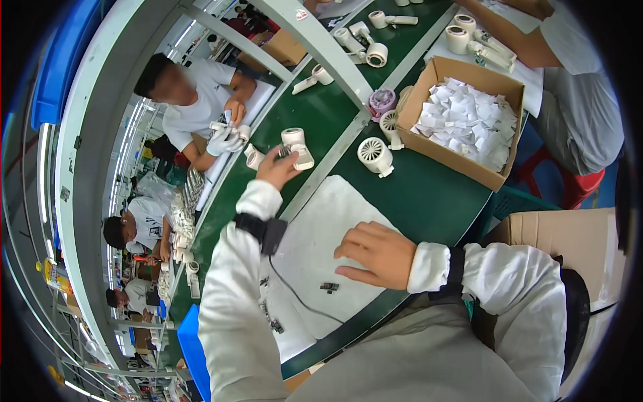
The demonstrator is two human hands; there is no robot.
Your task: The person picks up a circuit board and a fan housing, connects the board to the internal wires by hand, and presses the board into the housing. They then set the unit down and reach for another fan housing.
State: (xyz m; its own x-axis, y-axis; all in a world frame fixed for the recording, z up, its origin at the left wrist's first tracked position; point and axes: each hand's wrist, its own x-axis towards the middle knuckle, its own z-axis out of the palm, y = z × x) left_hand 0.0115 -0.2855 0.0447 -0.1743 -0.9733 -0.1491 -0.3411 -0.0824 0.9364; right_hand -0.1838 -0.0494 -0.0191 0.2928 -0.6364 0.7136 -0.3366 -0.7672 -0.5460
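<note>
Left hand (274,171) out over the far green belt (335,127), fingers on a white handheld fan (305,158) — can't tell whether they clamp it or just touch. Fan sits past the grey rail (329,163), its round head pointing away from the person; a second white fan (254,157) lies just left of the same hand.

Right hand (378,256) is over the pale mat (335,221), palm down, fingers loosely apart, nothing in the grasp. Small dark component (329,287) on the mat, near the right hand; more small parts (273,323) by the mat's lower left. Black wristband with a boxy module (273,234) on the left wrist; a thin dark cable (298,299) runs from near it down across the mat.

Near side of the rail: a round-grilled fan (375,155) on the green table (429,208), a purple roll (382,100) (tape, maybe), and an open cardboard box (450,154) full of white paper slips (469,120). Across the belt — a co-worker in a white T-shirt (199,100), one hand gloved, handling white parts.
</note>
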